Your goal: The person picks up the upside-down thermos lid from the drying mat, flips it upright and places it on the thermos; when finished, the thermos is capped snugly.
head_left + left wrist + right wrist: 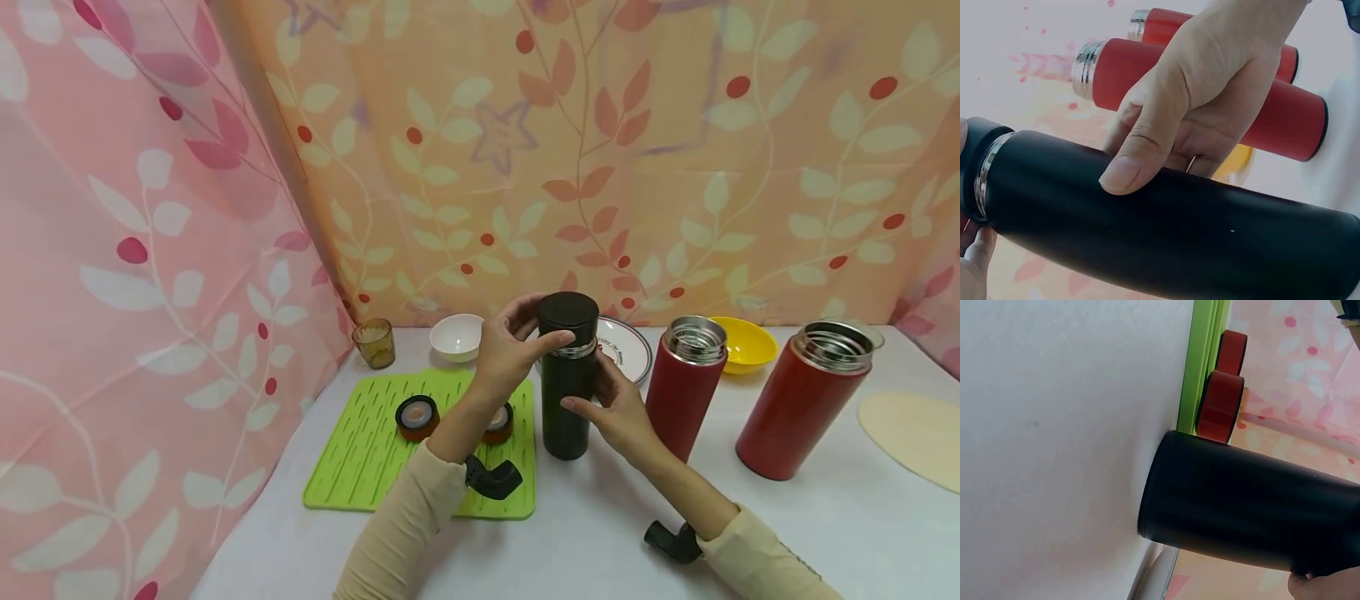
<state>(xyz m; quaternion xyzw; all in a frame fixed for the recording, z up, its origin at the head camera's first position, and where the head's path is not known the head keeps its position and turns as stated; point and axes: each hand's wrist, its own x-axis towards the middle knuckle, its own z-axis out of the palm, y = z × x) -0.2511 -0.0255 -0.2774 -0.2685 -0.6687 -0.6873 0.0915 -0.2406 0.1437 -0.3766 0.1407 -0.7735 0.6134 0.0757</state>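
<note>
A black flask (566, 408) stands upright on the white table (600, 533), just right of the green mat. My left hand (525, 333) curls round its black lid (567, 312) on top. My right hand (600, 400) grips the flask's body from the right, thumb on the front. In the left wrist view the right hand (1197, 106) presses its thumb on the black flask (1179, 244), and the lid (975, 162) sits over a steel ring. The right wrist view shows the flask's base (1247, 506) on the table.
Two red flasks (684, 383) (802, 400) stand open-topped to the right. Two red lids (417, 417) (498, 423) lie on the green mat (360, 450). Behind are a glass (374, 342), a white bowl (457, 337), a plate (626, 346) and a yellow bowl (746, 343). Patterned cloth walls stand behind and to the left.
</note>
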